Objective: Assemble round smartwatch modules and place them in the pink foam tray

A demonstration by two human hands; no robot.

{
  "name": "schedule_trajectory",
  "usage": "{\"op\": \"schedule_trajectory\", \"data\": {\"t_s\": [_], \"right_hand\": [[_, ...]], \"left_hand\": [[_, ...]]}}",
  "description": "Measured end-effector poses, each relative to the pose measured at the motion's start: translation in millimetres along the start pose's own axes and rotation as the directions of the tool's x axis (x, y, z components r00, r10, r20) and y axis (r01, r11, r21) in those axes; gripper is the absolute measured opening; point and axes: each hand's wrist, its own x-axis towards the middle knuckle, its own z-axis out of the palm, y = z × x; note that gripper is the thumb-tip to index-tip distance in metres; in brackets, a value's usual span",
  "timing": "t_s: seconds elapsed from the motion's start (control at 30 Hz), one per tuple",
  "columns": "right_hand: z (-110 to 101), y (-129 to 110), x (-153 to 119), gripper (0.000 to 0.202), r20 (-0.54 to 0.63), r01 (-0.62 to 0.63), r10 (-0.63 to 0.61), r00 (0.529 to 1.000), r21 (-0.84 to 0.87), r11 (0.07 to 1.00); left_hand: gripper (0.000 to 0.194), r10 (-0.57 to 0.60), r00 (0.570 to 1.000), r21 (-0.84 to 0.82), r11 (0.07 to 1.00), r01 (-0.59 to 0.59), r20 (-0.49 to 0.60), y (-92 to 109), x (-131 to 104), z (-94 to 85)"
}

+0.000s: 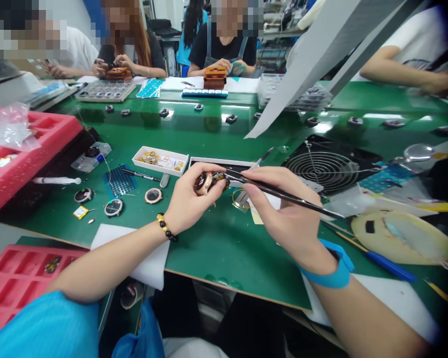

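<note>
My left hand [194, 196] is closed around a rose-gold watch case [208, 183], raised above the green bench. Between thumb and fingers, my right hand [287, 209] grips dark tweezers [283, 195], whose tips reach the watch case. What the tips touch is too small to make out. Left of my left hand lie a rose-gold-rimmed watch [153, 196], a silver round watch [113, 208] and another dark round watch [83, 195]. A small battery [81, 212] with a yellow edge lies near them. Beyond my hands stands a white tray [144, 162] of small gold parts.
Pink compartment trays [56, 130] stand at the left. A fan with a wire guard [317, 166] and a blue pen [392, 266] lie at the right. Across the bench, several people work behind a line of small watch parts [164, 113]. A grey panel [302, 69] slants down from above.
</note>
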Motion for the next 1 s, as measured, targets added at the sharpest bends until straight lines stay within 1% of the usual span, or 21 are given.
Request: {"op": "schedule_trajectory", "data": {"t_s": [0.13, 0.43, 0.63, 0.87, 1.0], "right_hand": [[-0.7, -1.9, -0.7, 0.019, -0.005, 0.053, -0.053, 0.999, -0.025, 0.998], [1.3, -3.1, -1.9, 0.017, -0.002, 0.047, -0.047, 0.999, -0.042, 0.998], [0.8, -3.7, -2.3, 0.021, 0.009, 0.006, -0.006, 1.0, -0.068, 0.998], [1.8, -5.0, -1.9, 0.017, -0.002, 0.043, -0.043, 0.999, -0.054, 0.998], [2.8, -4.4, -3.2, 0.018, -0.001, 0.022, -0.022, 1.0, -0.055, 0.998]], "left_hand": [[0.027, -0.009, 1.0, 0.002, 1.0, 0.009, 0.006, 0.8, -0.2, 0.6], [0.028, -0.01, 1.0, 0.025, 1.0, 0.01, 0.008, -1.8, -0.8, 0.8], [0.029, -0.011, 1.0, 0.01, 1.0, 0.011, 0.017, -2.4, -1.1, 0.9], [0.027, -0.004, 1.0, 0.032, 0.999, 0.003, 0.022, -2.1, -1.0, 1.2], [0.028, -0.012, 1.0, 0.015, 1.0, 0.012, 0.024, -1.9, -0.9, 1.2]]}}
